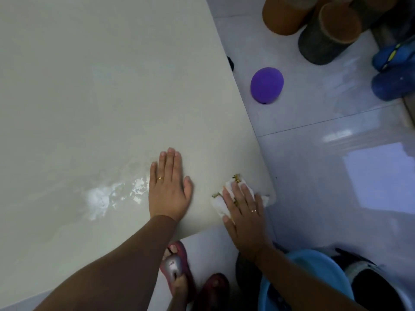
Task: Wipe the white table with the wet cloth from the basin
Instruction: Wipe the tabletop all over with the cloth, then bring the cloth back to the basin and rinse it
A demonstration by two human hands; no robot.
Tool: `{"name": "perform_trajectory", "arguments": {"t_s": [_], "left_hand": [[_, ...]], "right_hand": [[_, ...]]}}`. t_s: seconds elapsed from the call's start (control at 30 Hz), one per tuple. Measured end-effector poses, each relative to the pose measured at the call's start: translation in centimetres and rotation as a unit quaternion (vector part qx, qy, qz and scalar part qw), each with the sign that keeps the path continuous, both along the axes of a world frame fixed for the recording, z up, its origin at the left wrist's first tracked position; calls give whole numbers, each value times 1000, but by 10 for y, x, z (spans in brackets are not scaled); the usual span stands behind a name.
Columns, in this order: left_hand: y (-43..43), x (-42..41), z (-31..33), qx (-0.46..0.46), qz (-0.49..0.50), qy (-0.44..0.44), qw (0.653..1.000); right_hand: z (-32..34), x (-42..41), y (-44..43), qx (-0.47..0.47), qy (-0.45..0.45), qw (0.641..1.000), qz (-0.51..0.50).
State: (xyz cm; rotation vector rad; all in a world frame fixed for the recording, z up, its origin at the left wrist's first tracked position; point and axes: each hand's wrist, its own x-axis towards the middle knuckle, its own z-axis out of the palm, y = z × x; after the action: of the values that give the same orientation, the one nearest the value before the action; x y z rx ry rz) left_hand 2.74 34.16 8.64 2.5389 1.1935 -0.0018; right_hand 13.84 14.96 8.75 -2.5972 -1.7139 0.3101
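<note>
The fingers (241,194) of the right hand (243,217) are spread flat and pressed down on the wet cloth (221,204), a white cloth with small yellow-green marks at its edges. The cloth is pinned against the surface (101,86) at its near right corner, with one end reaching just to the rounded corner edge. A ring is worn on one finger of this hand.

The left hand (168,189) is laid palm down on the bare surface just left of the cloth, fingers released and straight, nothing grasped; a ring is seen on it too. Between the two hands a strip of the white top is left uncovered. To the left of the left hand, a wet streak (101,198) with bright glare is seen on the surface.

Below the right forearm, at the near right, part of a blue basin (314,272) is visible on the floor, partly hidden by the arm. Under the near edge of the surface, feet in red sandals (179,270) are seen on the tiled floor (314,176).

Farther off on the floor, to the right of the surface, a purple balloon (267,85) lies alone, apart from the table edge. Beyond it, at the far right, round stools (330,32) with orange tops are grouped, and blue slippers (395,70) lie beside them.
</note>
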Motion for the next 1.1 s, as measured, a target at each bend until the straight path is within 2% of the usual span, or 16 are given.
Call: {"name": "perform_trajectory", "arguments": {"t_s": [0.07, 0.2, 0.27, 0.33, 0.37, 0.43, 0.5, 0.6, 0.63, 0.7, 0.77, 0.83, 0.9, 1.0, 1.1], "left_hand": [[0, -1, -2, 4, -1, 0, 1000], [-2, -1, -5, 17, -4, 10, 1000], [-4, 0, -3, 17, 0, 10, 1000], [-9, 2, 1, 6, 10, 10, 1000], [-13, 5, 5, -1, 21, 8, 1000], [-26, 13, 14, -24, 39, -6, 999], [-50, 24, 25, -64, 48, -37, 996], [-91, 41, 38, -139, 63, -73, 986], [-105, 46, 41, -160, 59, -77, 982], [-129, 52, 45, -218, 52, -109, 969], [-148, 56, 50, -301, 79, -146, 939], [-162, 57, 55, -401, 139, -161, 891], [-174, 57, 64, -515, 195, -154, 820], [-186, 58, 89, -675, 233, -140, 686], [-197, 69, 119, -757, 207, -131, 606]], "right_hand": [[1, 23, -9, -9, -2, 999, 45], [15, 56, -9, -36, 16, 995, -91], [20, 57, -2, 32, 65, 989, -132], [24, 63, 7, 130, 164, 945, -251], [26, 68, 9, 147, 222, 908, -323], [28, 82, 7, 119, 307, 851, -409], [31, 86, 2, 74, 337, 838, -424], [34, 77, -6, 72, 297, 838, -452], [34, 74, -10, 79, 296, 826, -473], [35, 66, -22, 94, 343, 779, -516], [41, 56, -37, 115, 413, 728, -535], [52, 47, -53, 149, 465, 697, -525], [66, 40, -73, 180, 510, 664, -516], [89, 33, -106, 208, 554, 613, -524], [117, 32, -144, 261, 570, 553, -549]]}}
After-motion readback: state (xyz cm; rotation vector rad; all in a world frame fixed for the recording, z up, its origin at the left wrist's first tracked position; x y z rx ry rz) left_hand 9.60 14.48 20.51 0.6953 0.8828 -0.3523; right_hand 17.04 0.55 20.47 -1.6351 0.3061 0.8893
